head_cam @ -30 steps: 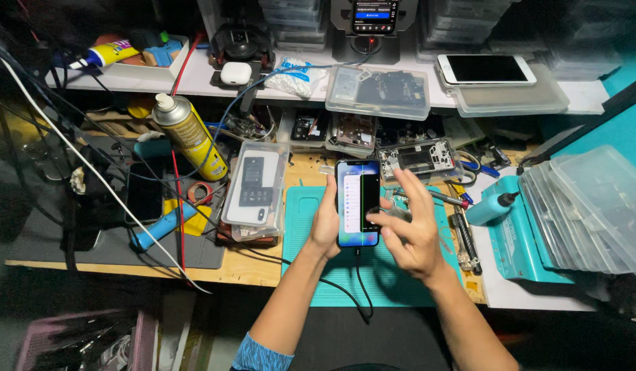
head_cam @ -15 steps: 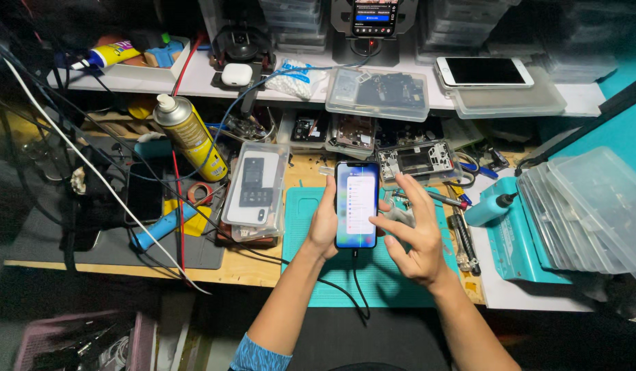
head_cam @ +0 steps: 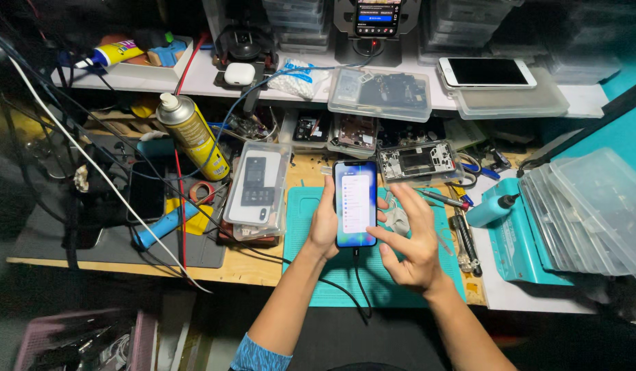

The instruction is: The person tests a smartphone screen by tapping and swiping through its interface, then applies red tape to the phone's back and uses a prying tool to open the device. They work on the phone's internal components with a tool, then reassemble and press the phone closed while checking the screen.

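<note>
Your left hand (head_cam: pixel 324 223) is wrapped around a smartphone (head_cam: pixel 356 203), holding it upright over the teal work mat (head_cam: pixel 311 206), screen lit up with a pale, bluish menu-looking page, too small to make out. A dark cable (head_cam: pixel 358 275) hangs from the bottom edge and trails down across the mat. Your right hand (head_cam: pixel 413 242) isn't gripping anything; fingers are loosely spread and the thumb tip sits right on the lower right of the screen. Pretty crowded bench around you: a yellow spray can (head_cam: pixel 193 135) stands off to the left, a clear plastic case (head_cam: pixel 257 189) with phone parts lies just beside the mat, and a stripped phone frame (head_cam: pixel 419 162) sits right behind the phone. Further back on the shelf there's a white phone (head_cam: pixel 487 72) lying face up, and stacked clear trays (head_cam: pixel 586 213) on the right.
</note>
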